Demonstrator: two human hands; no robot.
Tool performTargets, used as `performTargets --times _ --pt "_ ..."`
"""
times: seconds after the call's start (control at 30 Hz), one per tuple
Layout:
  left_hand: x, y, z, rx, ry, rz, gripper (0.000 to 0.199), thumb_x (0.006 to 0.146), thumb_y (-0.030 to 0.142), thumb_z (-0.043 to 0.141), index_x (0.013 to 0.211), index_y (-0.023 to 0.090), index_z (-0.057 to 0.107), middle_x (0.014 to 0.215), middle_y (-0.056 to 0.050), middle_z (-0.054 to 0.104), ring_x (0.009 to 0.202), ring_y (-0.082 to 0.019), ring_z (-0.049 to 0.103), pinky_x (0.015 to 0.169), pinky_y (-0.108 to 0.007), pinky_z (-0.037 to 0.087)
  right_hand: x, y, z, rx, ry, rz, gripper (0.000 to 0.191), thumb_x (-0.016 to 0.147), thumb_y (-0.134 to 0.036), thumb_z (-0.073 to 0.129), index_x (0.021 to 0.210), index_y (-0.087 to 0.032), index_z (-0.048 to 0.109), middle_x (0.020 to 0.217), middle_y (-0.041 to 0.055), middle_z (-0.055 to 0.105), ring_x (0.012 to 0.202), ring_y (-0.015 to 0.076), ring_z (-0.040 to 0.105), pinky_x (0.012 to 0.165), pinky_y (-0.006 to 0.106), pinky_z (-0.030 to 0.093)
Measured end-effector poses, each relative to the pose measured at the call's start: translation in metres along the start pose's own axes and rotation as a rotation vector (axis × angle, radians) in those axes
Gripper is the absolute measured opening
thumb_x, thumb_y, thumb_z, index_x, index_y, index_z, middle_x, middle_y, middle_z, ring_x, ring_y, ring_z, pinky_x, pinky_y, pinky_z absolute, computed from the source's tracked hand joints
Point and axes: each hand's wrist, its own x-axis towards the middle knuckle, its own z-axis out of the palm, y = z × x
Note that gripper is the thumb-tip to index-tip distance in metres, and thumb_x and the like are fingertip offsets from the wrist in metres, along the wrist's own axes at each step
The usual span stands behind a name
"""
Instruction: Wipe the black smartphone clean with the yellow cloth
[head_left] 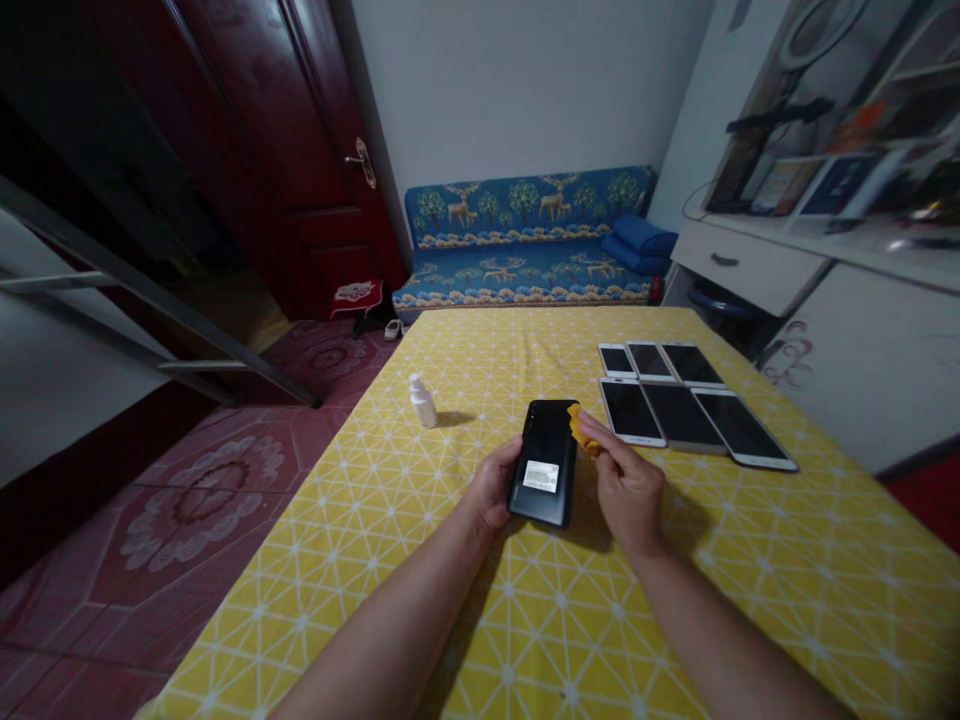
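Observation:
My left hand [498, 482] grips a black smartphone [546, 440] along its left side, tilted up above the table. The phone's back faces me, with a white label [541, 477] on its lower half. In the fingers of my right hand [628, 490] is a bunched orange-yellow cloth [581, 430], held against the phone's upper right edge. A small white spray bottle [423, 401] stands upright to the left of the phone. Right of my right hand, several phones lie in two rows with dark screens up, the nearest being a white-framed phone [632, 411].
The table has a yellow patterned cloth [360, 580]. Beyond it stands a blue sofa bed [525, 245] with folded blue bedding [637, 243]. A white cabinet [750, 262] is at the right, a dark red door [300, 150] and a metal ladder [150, 300] at the left.

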Motion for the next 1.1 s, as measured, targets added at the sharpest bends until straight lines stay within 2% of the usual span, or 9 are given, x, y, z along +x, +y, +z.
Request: performTargets --times 0.1,0.2,0.27,0.4,0.57,0.63,0.8,0.97,1.1 --pt "0.001 -0.001 0.001 0.042 -0.04 0.142 0.025 0.077 0.029 0.075 0.094 0.011 0.071 0.082 -0.006 0.075 0.069 -0.019 0.068 0.069 -0.03 0.053 0.0 0.013 0.001 0.087 0.148 0.304 0.029 0.083 -0.023 0.063 0.108 -0.021 0.075 0.108 0.0082 0.077 0.098 0.0243 0.072 0.089 0.041 0.057" --pt "0.003 -0.001 0.001 0.084 -0.05 0.299 0.037 0.073 0.035 0.079 0.101 0.013 0.07 0.091 -0.006 0.075 0.078 -0.019 0.069 0.073 -0.029 0.053 0.002 0.022 0.002 0.273 0.25 0.55 0.035 0.068 -0.029 0.074 0.102 -0.018 0.076 0.096 0.0077 0.078 0.086 0.0243 0.073 0.078 0.038 0.058" --pt "0.004 -0.001 0.001 0.1 -0.038 0.373 0.04 0.073 0.037 0.081 0.104 0.014 0.07 0.094 -0.005 0.075 0.082 -0.02 0.069 0.077 -0.029 0.053 0.003 0.021 0.003 0.412 0.224 0.67 0.036 0.062 -0.03 0.076 0.097 -0.019 0.076 0.093 0.0061 0.078 0.082 0.0236 0.072 0.072 0.034 0.056" --pt "0.004 -0.001 0.003 0.098 -0.019 0.423 0.039 0.074 0.036 0.082 0.105 0.016 0.068 0.1 -0.005 0.074 0.089 -0.02 0.069 0.085 -0.032 0.053 0.002 0.013 0.005 0.524 0.053 0.803 0.03 0.062 -0.032 0.076 0.092 -0.024 0.076 0.091 0.0025 0.078 0.08 0.0227 0.072 0.066 0.03 0.054" --pt "0.003 -0.002 0.004 0.095 -0.011 0.398 0.042 0.075 0.038 0.081 0.109 0.017 0.066 0.106 -0.006 0.073 0.099 -0.025 0.068 0.093 -0.038 0.051 0.002 0.009 0.005 0.44 -0.106 0.805 0.034 0.067 -0.041 0.078 0.099 -0.029 0.074 0.103 0.0016 0.077 0.09 0.0255 0.071 0.071 0.034 0.055" --pt "0.003 -0.003 0.005 0.093 -0.01 0.415 0.04 0.075 0.038 0.081 0.107 0.018 0.067 0.107 -0.006 0.073 0.1 -0.024 0.068 0.094 -0.038 0.05 0.002 0.01 0.004 0.401 -0.148 0.78 0.035 0.066 -0.043 0.079 0.099 -0.03 0.073 0.099 0.0016 0.077 0.088 0.0256 0.071 0.073 0.036 0.055" --pt "0.005 -0.005 0.006 0.118 -0.027 0.41 0.041 0.077 0.039 0.079 0.109 0.018 0.067 0.107 -0.007 0.072 0.099 -0.023 0.067 0.093 -0.036 0.05 0.002 0.009 0.003 0.334 -0.224 0.757 0.043 0.064 -0.045 0.08 0.099 -0.022 0.072 0.09 0.0052 0.075 0.081 0.0256 0.069 0.074 0.037 0.053" --pt "0.003 -0.004 0.007 0.163 -0.037 0.358 0.041 0.079 0.042 0.077 0.11 0.017 0.067 0.104 -0.007 0.073 0.091 -0.021 0.068 0.087 -0.035 0.053 0.007 -0.001 0.002 0.192 -0.099 0.707 0.041 0.063 -0.042 0.079 0.094 -0.017 0.072 0.089 0.0065 0.074 0.081 0.0254 0.068 0.073 0.035 0.053" --pt "0.0 -0.004 0.009 0.195 -0.085 0.307 0.04 0.081 0.034 0.076 0.117 0.019 0.066 0.106 -0.007 0.072 0.09 -0.018 0.068 0.087 -0.034 0.054 0.012 -0.005 -0.002 0.088 0.018 0.59 0.04 0.067 -0.04 0.076 0.1 -0.017 0.073 0.093 0.0062 0.074 0.085 0.0244 0.068 0.075 0.034 0.053"
